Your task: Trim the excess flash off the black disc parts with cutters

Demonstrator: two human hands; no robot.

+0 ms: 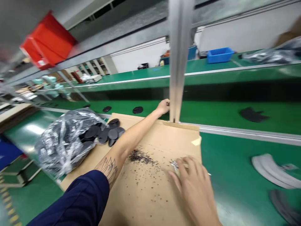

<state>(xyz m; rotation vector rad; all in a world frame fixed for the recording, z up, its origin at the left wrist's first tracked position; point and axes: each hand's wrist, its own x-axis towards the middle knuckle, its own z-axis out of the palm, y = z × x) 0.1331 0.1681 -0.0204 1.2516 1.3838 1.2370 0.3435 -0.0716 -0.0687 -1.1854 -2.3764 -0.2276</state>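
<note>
My left hand is stretched forward over the green conveyor belt, right beside the metal post. Its fingers are curled; the post and the hand itself hide what they hold, if anything. My right hand is bent over the right side of the cardboard sheet, its fingers over a small shiny metal tool whose kind I cannot make out. Small dark scraps lie scattered on the cardboard between my arms. At the left, round black pads spill from a clear plastic bag.
An upright metal post rises at the cardboard's far edge. Black pieces lie along the green belt. Curved grey strips rest on the green table at right. A blue bin stands beyond; a red bin is upper left.
</note>
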